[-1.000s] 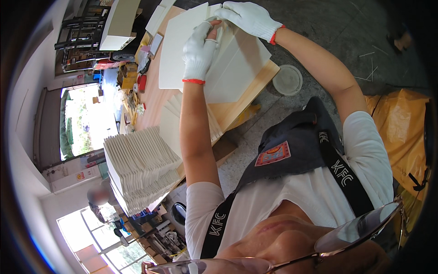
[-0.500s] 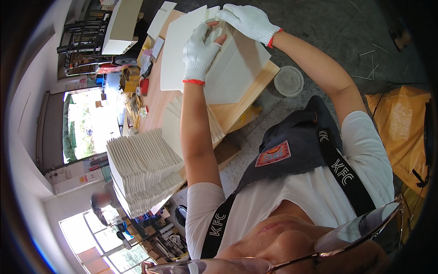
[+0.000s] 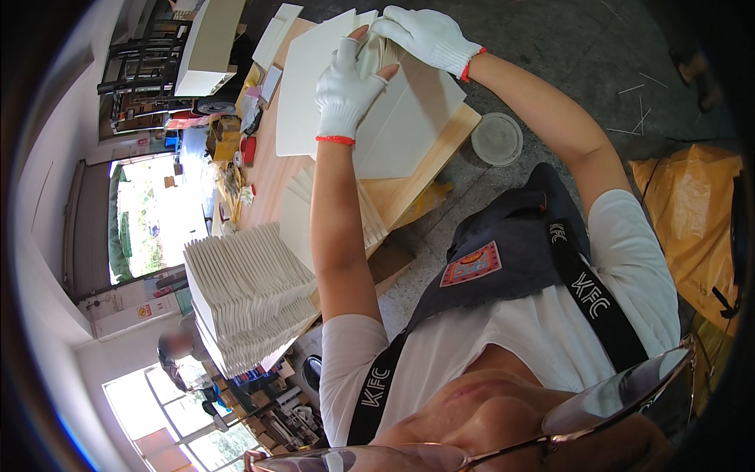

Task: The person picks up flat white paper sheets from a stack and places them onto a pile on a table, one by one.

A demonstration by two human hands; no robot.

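My left hand (image 3: 346, 90), in a white knit glove with thumb and index fingertips bare, rests on large white sheets (image 3: 314, 71). Its thumb and index finger are spread beside the edges of several thin white sheets (image 3: 384, 53). Also gloved in white, my right hand (image 3: 429, 39) is closed over the far end of these thin sheets, its fingertips close to my left index finger. What lies under the right palm is hidden. Another flat white board (image 3: 397, 141) lies below both hands on the wooden table (image 3: 263, 173).
Tall stacks of white folded boards (image 3: 248, 291) stand at left. Tape, boxes and small items (image 3: 228, 149) lie along the table's far left side. A round grey lid (image 3: 497, 140) and an orange bag (image 3: 692, 228) are on the right. Another person (image 3: 181, 358) is at lower left.
My left index finger and thumb have spread further apart, and the thin sheets' edges between the hands show more. My right hand has barely moved.
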